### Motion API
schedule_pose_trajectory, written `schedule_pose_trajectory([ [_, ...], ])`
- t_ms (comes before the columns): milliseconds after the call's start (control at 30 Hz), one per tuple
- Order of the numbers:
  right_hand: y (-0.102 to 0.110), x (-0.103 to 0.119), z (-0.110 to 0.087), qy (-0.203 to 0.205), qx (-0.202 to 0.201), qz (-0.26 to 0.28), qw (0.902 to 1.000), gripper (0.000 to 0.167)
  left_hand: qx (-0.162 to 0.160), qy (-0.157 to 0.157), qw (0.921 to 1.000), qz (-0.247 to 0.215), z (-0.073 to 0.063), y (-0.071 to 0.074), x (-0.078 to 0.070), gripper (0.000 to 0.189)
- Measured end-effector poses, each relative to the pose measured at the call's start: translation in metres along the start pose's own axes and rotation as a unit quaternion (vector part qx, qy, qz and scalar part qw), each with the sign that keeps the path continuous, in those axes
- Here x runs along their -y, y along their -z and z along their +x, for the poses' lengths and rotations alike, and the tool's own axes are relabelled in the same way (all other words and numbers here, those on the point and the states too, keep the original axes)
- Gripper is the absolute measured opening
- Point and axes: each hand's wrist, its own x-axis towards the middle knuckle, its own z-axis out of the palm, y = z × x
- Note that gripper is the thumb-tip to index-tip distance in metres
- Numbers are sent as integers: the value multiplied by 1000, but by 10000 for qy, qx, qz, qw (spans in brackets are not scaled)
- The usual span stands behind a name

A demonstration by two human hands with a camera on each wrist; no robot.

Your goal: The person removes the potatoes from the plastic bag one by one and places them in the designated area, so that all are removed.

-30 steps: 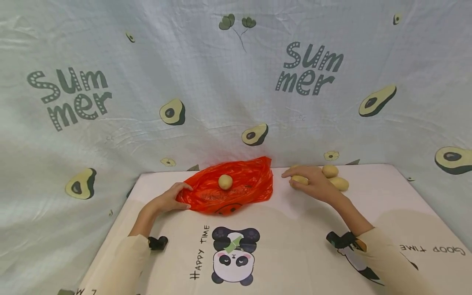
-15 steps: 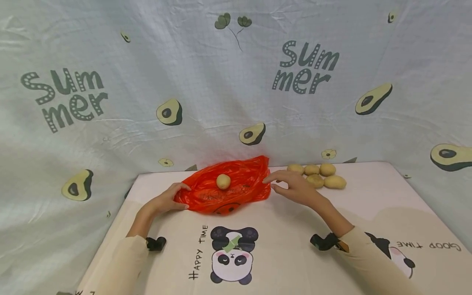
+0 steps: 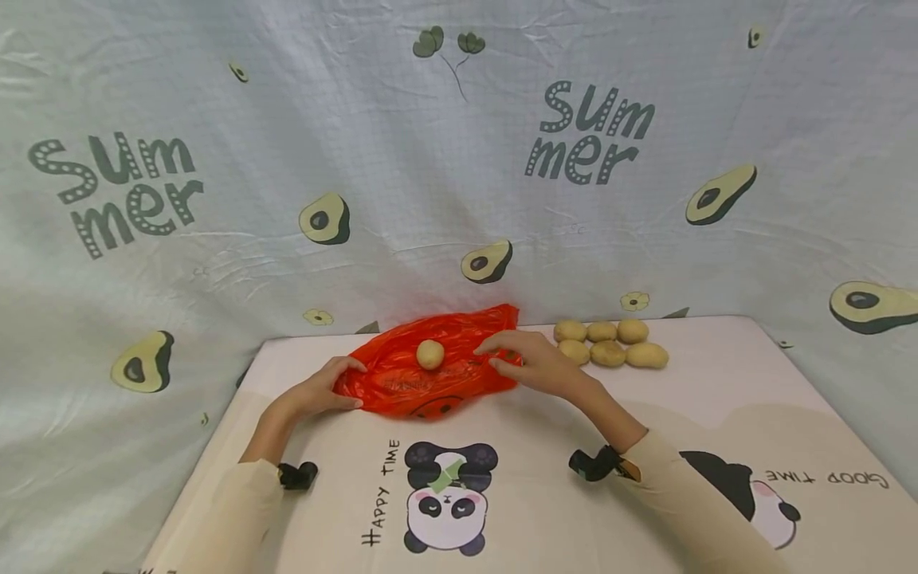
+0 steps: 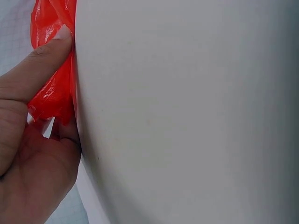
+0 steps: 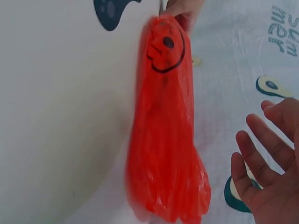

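A crumpled red plastic bag point(image 3: 402, 383) with a printed smiley face lies on its side at the back of the table. One yellowish potato point(image 3: 430, 355) rests on it, near its middle. At the bag's left end my left hand point(image 3: 326, 388) grips the edge; the left wrist view has the thumb point(image 4: 46, 51) laid over the red plastic and fingers behind it. My right hand point(image 3: 534, 363) overlaps the bag's right end in the head view, fingers loosely bent and holding nothing. The right wrist view has its fingers point(image 5: 268, 144) spread, apart from the bag.
Several potatoes point(image 3: 608, 353) lie in two rows at the back right, behind my right hand. A pale cloth point(image 3: 402, 159) with avocado prints hangs behind the table's back edge. The white table cover point(image 3: 545, 494) has printed pandas.
My right hand has moved left from over the potatoes to the bag's right end, uncovering the potatoes. My left hand keeps its grip on the bag, and the potato on it stays in place.
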Motion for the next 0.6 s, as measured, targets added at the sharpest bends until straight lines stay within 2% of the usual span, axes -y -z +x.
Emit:
schedule_pose_trajectory([
  [267, -7, 10, 17, -24, 93, -159, 9998, 23, -38, -133, 9999, -43, 0, -1, 1, 49],
  [600, -12, 12, 34, -18, 269, 126, 9996, 23, -31, -95, 9999, -61, -1, -3, -2, 49],
])
